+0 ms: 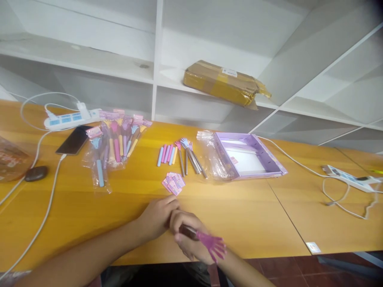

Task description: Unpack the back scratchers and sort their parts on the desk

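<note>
My right hand [190,231] is closed around the metal shaft of a back scratcher [212,244]. Its magenta hand-shaped head points to the lower right. Against it, at the hidden end of the scratcher, my left hand [160,215] is closed, and what its fingers grip is out of sight. Just beyond my hands lies a small pile of pink cards [174,183]. Farther back are several coloured handle sleeves [166,154] in a row. Beside them rest several bare metal back scratchers [191,157] with blue, pink and purple hand-shaped heads.
Bagged back scratchers [119,139] lie at the left, near a phone [74,139], a power strip [73,119] and white cables. Clear plastic bags [214,157] touch an open purple box [283,171]. A taped carton [221,81] rests on the shelf. Another power strip [350,178] is at right.
</note>
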{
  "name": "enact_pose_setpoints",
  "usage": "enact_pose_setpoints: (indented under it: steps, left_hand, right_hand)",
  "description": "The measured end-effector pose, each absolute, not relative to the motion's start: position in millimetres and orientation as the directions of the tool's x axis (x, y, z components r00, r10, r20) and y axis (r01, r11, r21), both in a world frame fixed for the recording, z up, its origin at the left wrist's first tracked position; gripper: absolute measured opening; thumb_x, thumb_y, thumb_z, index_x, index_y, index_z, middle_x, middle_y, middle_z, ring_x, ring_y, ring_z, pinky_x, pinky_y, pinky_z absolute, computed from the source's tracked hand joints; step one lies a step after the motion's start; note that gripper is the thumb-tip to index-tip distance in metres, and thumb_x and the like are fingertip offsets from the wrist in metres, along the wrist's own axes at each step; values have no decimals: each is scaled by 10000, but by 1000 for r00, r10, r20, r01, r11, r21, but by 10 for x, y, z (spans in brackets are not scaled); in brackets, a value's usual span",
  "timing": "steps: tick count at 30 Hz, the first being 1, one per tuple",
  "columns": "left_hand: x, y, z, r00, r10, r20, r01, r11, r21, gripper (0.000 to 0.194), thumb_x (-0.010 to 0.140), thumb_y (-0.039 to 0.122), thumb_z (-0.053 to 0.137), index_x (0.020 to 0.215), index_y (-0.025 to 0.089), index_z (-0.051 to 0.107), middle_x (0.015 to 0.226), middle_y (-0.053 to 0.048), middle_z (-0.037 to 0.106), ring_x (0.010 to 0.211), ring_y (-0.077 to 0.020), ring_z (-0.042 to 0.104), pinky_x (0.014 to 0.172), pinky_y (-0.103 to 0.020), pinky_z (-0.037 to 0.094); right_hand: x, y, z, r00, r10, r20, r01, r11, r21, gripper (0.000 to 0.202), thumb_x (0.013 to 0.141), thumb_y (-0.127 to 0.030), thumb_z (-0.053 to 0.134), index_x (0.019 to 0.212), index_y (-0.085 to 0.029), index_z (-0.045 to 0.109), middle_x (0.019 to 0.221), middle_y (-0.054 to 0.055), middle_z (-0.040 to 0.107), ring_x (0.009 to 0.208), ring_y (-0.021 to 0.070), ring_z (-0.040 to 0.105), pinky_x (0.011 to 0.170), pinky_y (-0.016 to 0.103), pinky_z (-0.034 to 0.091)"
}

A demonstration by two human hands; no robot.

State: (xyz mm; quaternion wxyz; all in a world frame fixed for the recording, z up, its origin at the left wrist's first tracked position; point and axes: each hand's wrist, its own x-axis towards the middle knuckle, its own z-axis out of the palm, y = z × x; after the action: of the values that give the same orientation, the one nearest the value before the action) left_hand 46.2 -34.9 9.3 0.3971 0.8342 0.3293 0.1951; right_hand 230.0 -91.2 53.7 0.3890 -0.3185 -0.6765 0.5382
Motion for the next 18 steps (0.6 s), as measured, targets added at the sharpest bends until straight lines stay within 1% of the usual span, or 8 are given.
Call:
enact_pose_setpoints:
  steps: [2, 4, 5, 9, 13, 16, 17, 18]
  left_hand:
    - [457, -339, 72, 708, 705, 53, 416, -476, 775, 138, 983, 227, 644, 876, 213, 558, 886, -8, 580, 726, -158, 503, 628, -296, 305]
    - [444, -323, 49, 727, 685, 47, 440, -517, 734, 182, 980, 242, 658, 841, 213, 544, 829, -1, 553, 680, -155, 459, 606, -308, 271]
    - [435, -309, 43, 742, 668, 50, 447, -549, 706, 211, 979, 239, 656, 813, 213, 528, 794, 1, 530, 655, -155, 427, 598, -316, 254]
    - [402, -228, 67, 788, 607, 104, 444, -677, 586, 252, 989, 225, 605, 757, 214, 507, 727, -15, 479, 618, -171, 341, 600, -329, 228]
    - [421, -172, 138, 810, 568, 147, 414, -730, 544, 300, 1024, 318, 574, 746, 215, 531, 727, -46, 505, 613, -184, 333, 601, -321, 235]
    - [391, -101, 187, 809, 565, 162, 404, -736, 544, 340, 1024, 381, 584, 731, 222, 517, 711, -46, 498, 606, -185, 328, 598, -325, 232]
    - [344, -46, 205, 807, 568, 162, 407, -733, 545, 343, 1011, 392, 600, 725, 225, 511, 705, -43, 494, 608, -186, 335, 600, -326, 235]
    - [271, 30, 227, 791, 590, 162, 428, -723, 542, 339, 992, 392, 617, 717, 229, 503, 698, -39, 491, 613, -188, 347, 602, -328, 241]
  right_hand:
    - [2211, -900, 520, -501, 837, 218, -42, 229, -973, 552, 1038, -530, 665, 697, -250, 334, 671, -44, 400, 578, 125, 359, 559, 303, 291]
    - [2148, -908, 513, -506, 826, 248, -30, 270, -962, 605, 1067, -480, 619, 671, -251, 223, 618, -62, 302, 549, 118, 284, 560, 319, 237]
    - [2129, -920, 513, -501, 825, 261, -16, 292, -956, 609, 1082, -458, 589, 664, -251, 198, 603, -63, 281, 538, 118, 270, 560, 326, 228]
    - [2100, -980, 523, -517, 793, 322, 47, 401, -915, 574, 1094, -322, 535, 650, -249, 179, 590, -59, 263, 500, 115, 236, 527, 337, 198]
    - [2083, -1018, 538, -522, 731, 439, 33, 532, -846, 542, 1049, -172, 524, 665, -253, 149, 594, -66, 234, 469, 108, 182, 494, 333, 181]
    - [2156, -1094, 567, -532, 696, 483, 27, 583, -812, 575, 1050, -157, 542, 652, -253, 139, 577, -67, 219, 451, 111, 135, 469, 340, 170]
    - [2213, -1131, 583, -549, 691, 470, 45, 586, -809, 597, 1057, -181, 572, 630, -252, 161, 562, -64, 235, 436, 113, 151, 456, 342, 181]
    - [2288, -1170, 603, -566, 696, 443, 77, 579, -812, 610, 1062, -219, 612, 598, -252, 217, 549, -55, 284, 421, 118, 211, 442, 337, 220]
